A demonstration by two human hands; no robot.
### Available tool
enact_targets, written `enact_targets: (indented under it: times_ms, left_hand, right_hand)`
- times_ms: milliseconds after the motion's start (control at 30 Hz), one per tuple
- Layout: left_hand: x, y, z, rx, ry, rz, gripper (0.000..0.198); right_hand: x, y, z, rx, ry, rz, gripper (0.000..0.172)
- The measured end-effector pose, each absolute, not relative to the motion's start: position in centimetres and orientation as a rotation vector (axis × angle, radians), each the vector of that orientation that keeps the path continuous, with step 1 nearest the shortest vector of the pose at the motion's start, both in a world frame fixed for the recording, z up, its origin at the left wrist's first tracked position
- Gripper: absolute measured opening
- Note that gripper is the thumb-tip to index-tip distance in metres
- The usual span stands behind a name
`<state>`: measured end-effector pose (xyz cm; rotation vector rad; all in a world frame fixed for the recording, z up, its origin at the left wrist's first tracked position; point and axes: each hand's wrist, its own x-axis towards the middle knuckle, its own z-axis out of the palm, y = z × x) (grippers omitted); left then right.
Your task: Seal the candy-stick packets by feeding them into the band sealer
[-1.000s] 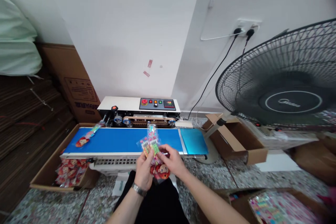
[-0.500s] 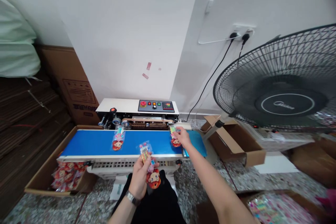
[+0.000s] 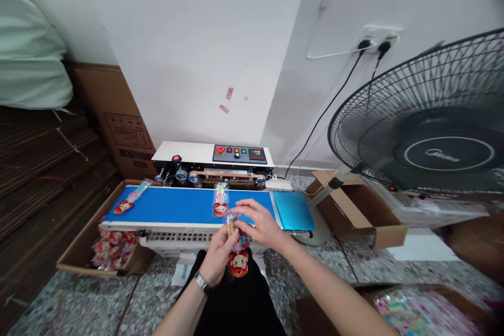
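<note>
My left hand [image 3: 219, 254], with a metal watch on its wrist, pinches a clear plastic packet [image 3: 238, 264] in front of the belt. The packet holds colourful pieces and a red-haired cartoon head at its lower end. At its upper end, the fingers and thumb of my right hand [image 3: 260, 224] close on the plastic. On the blue conveyor belt [image 3: 169, 207] lies a similar packet [image 3: 220, 200], its top by the sealing machine [image 3: 189, 153]. Another packet [image 3: 132, 198] lies slanted at the belt's left end.
A box of finished-looking packets [image 3: 114, 249] stands below the belt's left end. A large fan [image 3: 425, 142] is at the right, with an open carton [image 3: 354, 210] under it. At lower right is a box of plastic packets [image 3: 425, 312]. Flattened cardboard [image 3: 39, 168] is stacked left.
My right hand has let go of the packet on the belt and come to the one in my left hand. The belt's packets have travelled left. The view has shifted slightly.
</note>
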<state>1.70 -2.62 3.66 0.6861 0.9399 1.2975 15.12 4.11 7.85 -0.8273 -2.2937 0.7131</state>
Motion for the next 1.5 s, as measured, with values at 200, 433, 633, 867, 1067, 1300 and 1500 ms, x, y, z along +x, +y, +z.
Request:
enact_targets:
  times_ms: [200,433,633,867,1067,1300,1500]
  left_hand:
    - [1.3,-2.8,4.1,0.758,0.928,1.253,0.031]
    - [1.4,-2.2,3.8,0.542,0.978,1.387,0.033]
    - [2.1,-1.6,3.3,0.518,0.925,1.345,0.038]
    - [0.4,-2.9,2.0,0.47,1.098,1.236,0.038]
    - [0.3,-3.7,1.5,0.442,1.112,1.194,0.038]
    - [0.8,-3.7,2.7,0.482,1.133,1.148,0.038]
    - [-0.4,-4.5,0.9,0.548,1.21,1.035,0.039]
  right_hand:
    - [14.9,3.8,7.9,-0.818,-2.35,0.712,0.023]
    - [15.1,2.4,5.0,-1.049,-1.841,1.074,0.054]
    - [14.8,2.3,1.1,-1.082,-1.525,1.435,0.038]
    - [22.3,9.6,-2.3,-1.652,-1.172,0.845,0.041]
    - [22.6,13.8,-4.1,-1.932,-1.318,0.665,0.031]
    - [19.2,11.4,-1.2,-1.765,-1.713,0.642,0.043]
    - [29.1,2.3,3.3,-1.525,-1.885,0.578,0.043]
